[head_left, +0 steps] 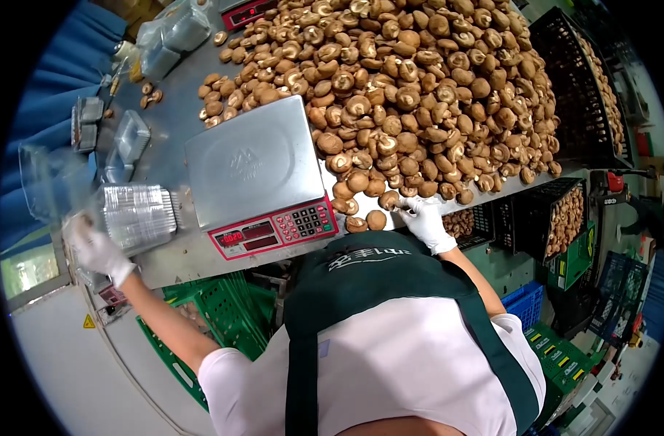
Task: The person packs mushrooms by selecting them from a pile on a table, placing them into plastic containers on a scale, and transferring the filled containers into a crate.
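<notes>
My left hand [96, 251], in a white glove and smeared by motion, is out at the far left of the table with its fingers closed at the edge of a clear plastic container [50, 182]. Beside it sits a stack of clear plastic trays [137, 214]. My right hand [426, 224], also gloved, is at the table's front edge, fingertips pinched on a shiitake mushroom [389, 200]. A big heap of shiitake mushrooms [434, 94] spreads beyond it. Between my hands stands a red digital scale [248, 167] with a bare metal plate.
More clear containers [132, 136] lie at the left, with a second scale [246, 13] at the back. Black crates of mushrooms [564, 218] stand below on the right, and another [586, 94] stands beyond the heap. Green crates [227, 316] are under the table's front edge.
</notes>
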